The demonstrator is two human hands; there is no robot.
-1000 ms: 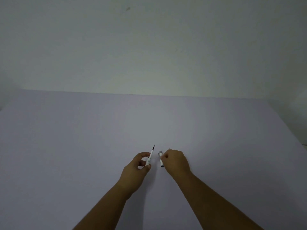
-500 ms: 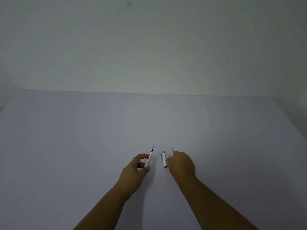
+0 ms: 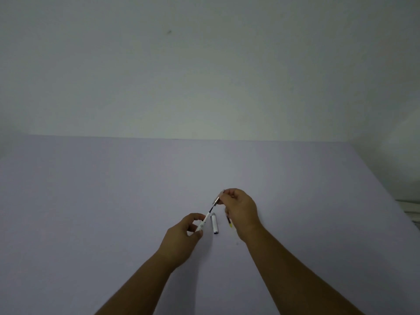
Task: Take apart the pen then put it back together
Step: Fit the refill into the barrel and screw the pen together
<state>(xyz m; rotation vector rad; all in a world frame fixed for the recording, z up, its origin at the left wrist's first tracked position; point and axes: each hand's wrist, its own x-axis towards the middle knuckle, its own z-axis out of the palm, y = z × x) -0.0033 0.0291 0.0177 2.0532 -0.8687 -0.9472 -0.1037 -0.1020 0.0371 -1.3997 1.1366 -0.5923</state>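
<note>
My left hand grips the white pen barrel, tilted up to the right, with the dark refill tip sticking out. My right hand pinches a small clear tip piece just above that refill tip. A white cap lies on the table between my hands. A thin piece with a yellowish end shows under my right hand, partly hidden by it.
The pale lilac table stretches wide on every side. A plain wall rises behind its far edge. At the right edge a light object sits beyond the table.
My right hand has lifted from the table with the small tip piece and brought it over the refill tip. The cap stays on the table. My left hand barely moved.
</note>
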